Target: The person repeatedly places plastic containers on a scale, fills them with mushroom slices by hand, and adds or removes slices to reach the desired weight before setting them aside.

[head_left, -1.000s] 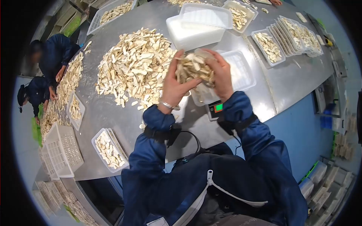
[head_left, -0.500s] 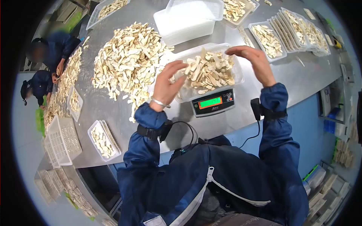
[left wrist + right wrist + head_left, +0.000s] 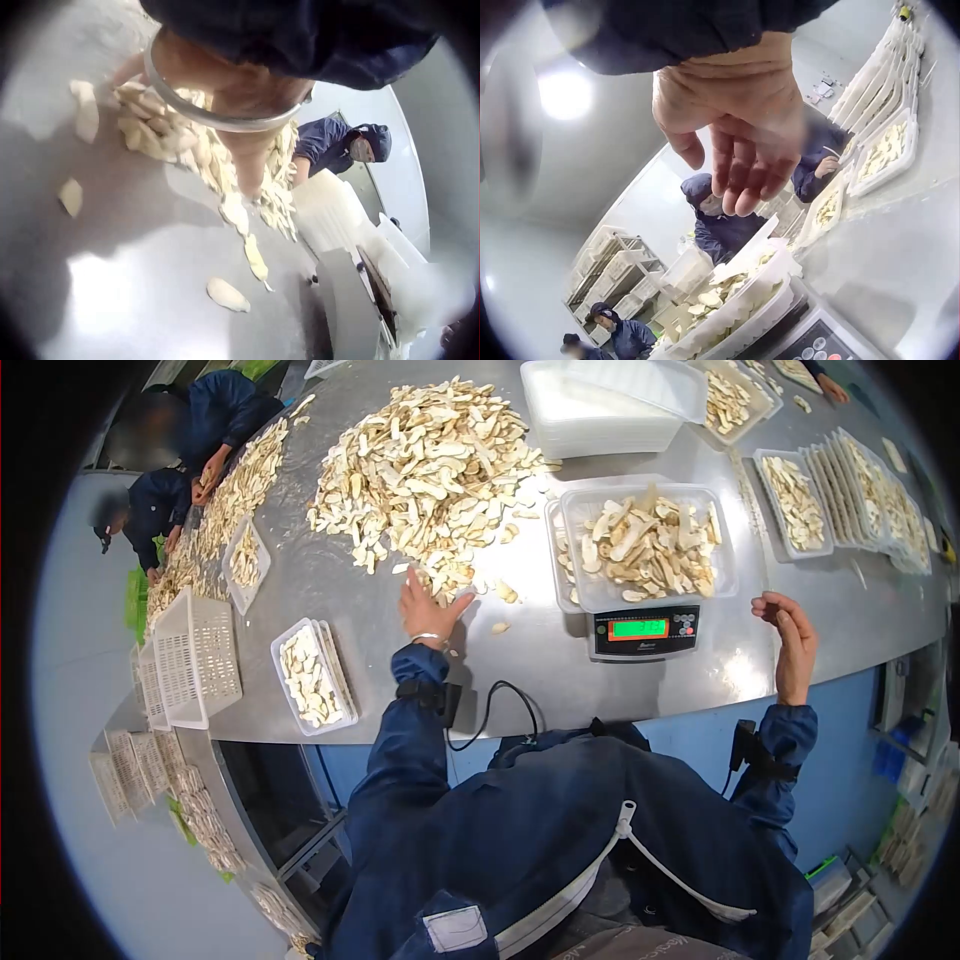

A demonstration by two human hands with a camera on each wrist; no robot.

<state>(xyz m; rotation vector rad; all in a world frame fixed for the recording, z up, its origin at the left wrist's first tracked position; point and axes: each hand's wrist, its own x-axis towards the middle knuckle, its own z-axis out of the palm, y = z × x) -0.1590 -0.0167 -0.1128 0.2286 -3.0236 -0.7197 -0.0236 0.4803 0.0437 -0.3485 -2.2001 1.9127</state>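
A large heap of pale mushroom slices [image 3: 420,470] lies on the steel table. My left hand [image 3: 430,612] rests at its near edge with fingers and thumb spread, touching the slices; in the left wrist view the fingertips are partly hidden behind the palm and bracelet. My right hand [image 3: 792,645] hangs loosely curled right of the scale, holding nothing, and the right wrist view shows its fingers [image 3: 742,169] relaxed. On the black scale [image 3: 645,645], whose green display is lit, sits a clear plastic tray [image 3: 727,575] of slices, over another tray's edge.
A stack of empty clear trays [image 3: 600,425] stands behind the scale. Filled trays [image 3: 793,505] line up at right, others [image 3: 315,678] at front left. White perforated baskets [image 3: 205,660] stand on the left edge. Other people in dark blue work across the table.
Both hands first held a bunch of slices over the tray, then released it into the tray. My left hand moved left to the heap; the right drew back to the right.
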